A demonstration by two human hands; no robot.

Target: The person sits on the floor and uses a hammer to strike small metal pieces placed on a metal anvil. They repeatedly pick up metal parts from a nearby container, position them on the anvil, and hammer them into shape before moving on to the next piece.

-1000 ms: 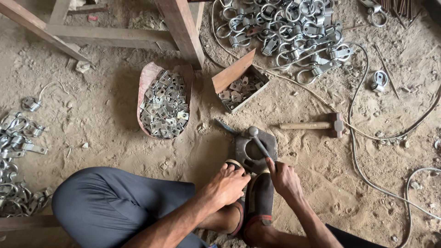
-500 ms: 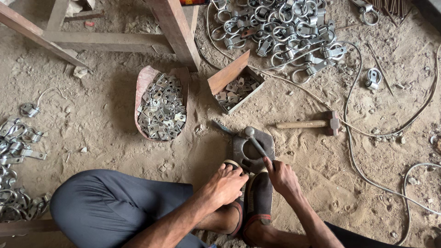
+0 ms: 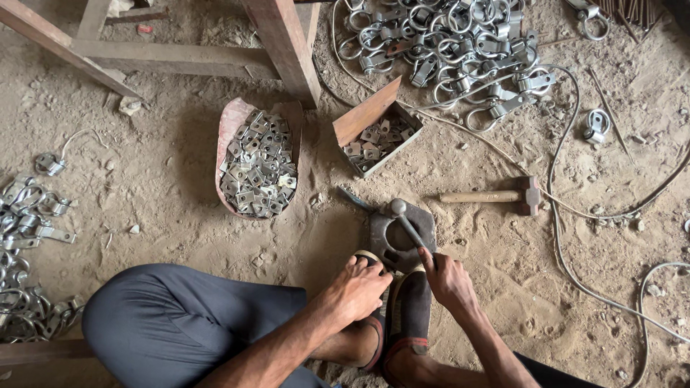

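On the sandy floor (image 3: 144, 187) near the sandalled feet sits a heavy, rigid dark steel bending block (image 3: 402, 233). The right hand (image 3: 447, 279) clenches its slim lever rod (image 3: 410, 228), best held low; the left hand (image 3: 358, 289) steadies a stiff ring there.

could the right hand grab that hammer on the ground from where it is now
Probably yes. The right hand grips a metal rod on the jig; the hammer lies just beyond on bare sand, nothing between, but the rod must be released first.
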